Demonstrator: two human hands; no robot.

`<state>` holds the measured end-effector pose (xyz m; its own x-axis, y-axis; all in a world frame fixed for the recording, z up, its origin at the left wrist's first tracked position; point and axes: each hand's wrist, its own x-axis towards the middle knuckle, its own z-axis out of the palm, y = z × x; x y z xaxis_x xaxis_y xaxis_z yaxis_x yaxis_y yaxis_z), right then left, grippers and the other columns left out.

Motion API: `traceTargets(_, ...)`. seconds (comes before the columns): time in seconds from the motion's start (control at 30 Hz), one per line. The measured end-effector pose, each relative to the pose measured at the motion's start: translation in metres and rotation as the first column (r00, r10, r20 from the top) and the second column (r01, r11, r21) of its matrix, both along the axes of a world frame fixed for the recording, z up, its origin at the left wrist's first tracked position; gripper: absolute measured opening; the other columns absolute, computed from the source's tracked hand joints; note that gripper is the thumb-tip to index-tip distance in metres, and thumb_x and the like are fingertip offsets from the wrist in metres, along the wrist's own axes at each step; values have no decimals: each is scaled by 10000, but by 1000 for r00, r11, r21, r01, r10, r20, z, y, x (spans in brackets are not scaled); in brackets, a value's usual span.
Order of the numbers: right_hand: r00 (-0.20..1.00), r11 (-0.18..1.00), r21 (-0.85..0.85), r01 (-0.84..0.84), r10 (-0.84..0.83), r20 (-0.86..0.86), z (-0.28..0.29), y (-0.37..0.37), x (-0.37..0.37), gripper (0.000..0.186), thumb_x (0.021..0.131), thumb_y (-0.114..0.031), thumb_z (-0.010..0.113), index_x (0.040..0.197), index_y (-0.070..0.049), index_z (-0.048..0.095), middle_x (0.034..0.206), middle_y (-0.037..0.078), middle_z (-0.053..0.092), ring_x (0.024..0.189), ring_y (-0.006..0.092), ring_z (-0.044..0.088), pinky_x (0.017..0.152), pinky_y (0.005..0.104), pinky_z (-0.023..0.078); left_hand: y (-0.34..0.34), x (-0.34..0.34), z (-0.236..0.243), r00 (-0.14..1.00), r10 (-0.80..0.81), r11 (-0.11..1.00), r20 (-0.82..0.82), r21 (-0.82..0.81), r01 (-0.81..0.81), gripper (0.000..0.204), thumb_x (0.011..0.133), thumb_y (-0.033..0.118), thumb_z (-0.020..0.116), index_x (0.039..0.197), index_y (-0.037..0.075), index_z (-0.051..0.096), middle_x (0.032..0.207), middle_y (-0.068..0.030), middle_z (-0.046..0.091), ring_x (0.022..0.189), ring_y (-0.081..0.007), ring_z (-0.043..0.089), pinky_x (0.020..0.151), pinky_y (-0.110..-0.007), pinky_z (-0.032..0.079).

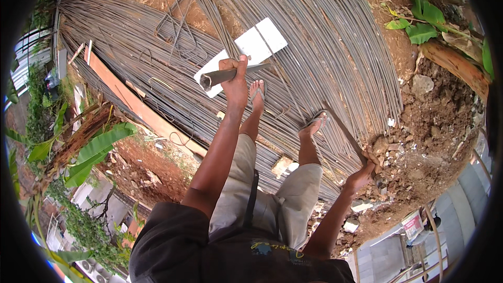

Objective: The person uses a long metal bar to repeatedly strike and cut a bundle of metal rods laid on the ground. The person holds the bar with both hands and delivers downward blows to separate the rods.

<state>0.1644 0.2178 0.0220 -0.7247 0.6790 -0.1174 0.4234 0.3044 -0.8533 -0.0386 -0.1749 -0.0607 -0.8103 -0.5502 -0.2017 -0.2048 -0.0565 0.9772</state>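
Note:
My left hand (236, 76) is raised in front of me, closed round a thick dark metal bar (212, 78). One end of the bar points towards me and looks hollow; the other tapers away to the right. Off to my right, my right hand (365, 167) grips a long dark bar (343, 124), which slants away over the steel rods. Both bars are held apart from each other. Below my left hand a white rectangular board (270, 35) lies on the long steel reinforcing rods (325, 26), with a few thin rods crossing it.
My sandalled feet (258, 93) stand among the rods. Bent rods (175, 34) lie at the far left, near a long wooden plank (128, 102). Broken soil and rubble (435, 110) are heaped on the right, below a banana trunk (456, 68). Plants (86, 165) border the left.

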Motion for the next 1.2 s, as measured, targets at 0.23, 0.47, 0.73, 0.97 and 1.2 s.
traceTargets(0.23, 997, 998, -16, 56, -56, -52, -2, 5, 12, 256, 1092, -154, 395, 1023, 4, 584, 995, 144, 670, 988, 264, 660, 984, 448, 547, 24, -10, 28, 999, -3, 999, 41, 47, 2, 373, 1039, 212, 707, 758, 100, 489, 834, -12, 512, 863, -125, 498, 905, -329, 428)
traceTargets(0.47, 999, 996, -93, -5, 0, -49, 0, 52, 9, 328, 1127, -232, 358, 1029, -19, 588, 1052, 128, 645, 983, 238, 637, 981, 416, 513, 58, -3, 28, 989, 138, 990, 53, 23, -140, 376, 1025, 261, 732, 748, 105, 531, 746, 4, 503, 742, -102, 468, 736, -293, 412)
traceTargets(0.73, 997, 974, -225, 7, -26, -78, -3, 84, 11, 200, 1082, -99, 409, 996, -62, 586, 1002, 82, 650, 993, 186, 601, 956, 393, 503, 82, 1, 34, 967, 253, 968, -33, 21, -252, 350, 1011, 276, 753, 777, 107, 555, 741, 7, 520, 668, -99, 488, 651, -300, 464)
traceTargets(0.97, 994, 952, -285, 110, -110, 17, 2, 81, -3, 169, 1060, -105, 455, 1003, -48, 604, 1017, 112, 669, 1001, 217, 633, 994, 416, 523, 94, -4, 48, 976, 215, 977, 18, 1, -215, 375, 1038, 309, 719, 779, 115, 529, 744, 11, 510, 669, -80, 493, 632, -270, 468)
traceTargets(1.2, 973, 958, -167, 231, -223, 65, -40, 76, 10, 167, 1049, -133, 492, 915, -44, 539, 1068, 132, 683, 1028, 233, 613, 1053, 433, 457, 111, -17, 45, 973, 229, 969, 14, -97, -226, 456, 1052, 379, 689, 774, 66, 510, 747, -15, 495, 711, -112, 511, 677, -300, 492)
